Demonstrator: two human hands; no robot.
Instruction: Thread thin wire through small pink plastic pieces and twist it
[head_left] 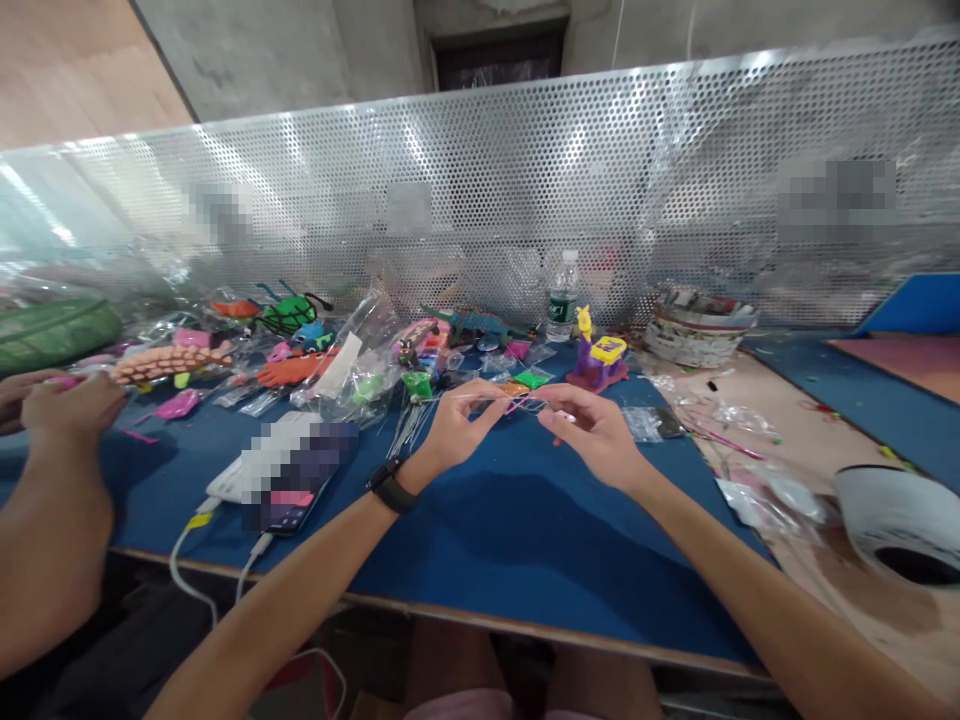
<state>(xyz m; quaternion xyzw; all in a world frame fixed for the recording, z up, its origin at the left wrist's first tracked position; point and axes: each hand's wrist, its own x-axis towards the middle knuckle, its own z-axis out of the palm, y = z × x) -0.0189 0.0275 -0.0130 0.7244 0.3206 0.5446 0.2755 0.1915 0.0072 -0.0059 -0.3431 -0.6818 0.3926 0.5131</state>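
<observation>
- A thin wire [504, 402], partly pink, is held above the blue table [510, 530] between both hands, near the middle of the view.
- The left hand [456, 432] is closed in a pinch, thumb and forefinger pressed on the wire's left end; a black wristband [391, 487] is worn on that wrist.
- The right hand [592, 432] is likewise pinched on the wire's right end, the other fingers loosely curled.
- Whether small beads are strung on the wire cannot be told, as the strand is too fine and blurred.
- A bundle of spare wires [411, 425] lies at ten o'clock from the left hand, just beside it.
- A purple and yellow figure [600, 362] stands at twelve o'clock from the right hand, with a water bottle [562, 295] behind it.
- A phone [296, 478] lies at nine o'clock from the left hand.
- Another person's hand [71, 405] is seen at the far left edge.
</observation>
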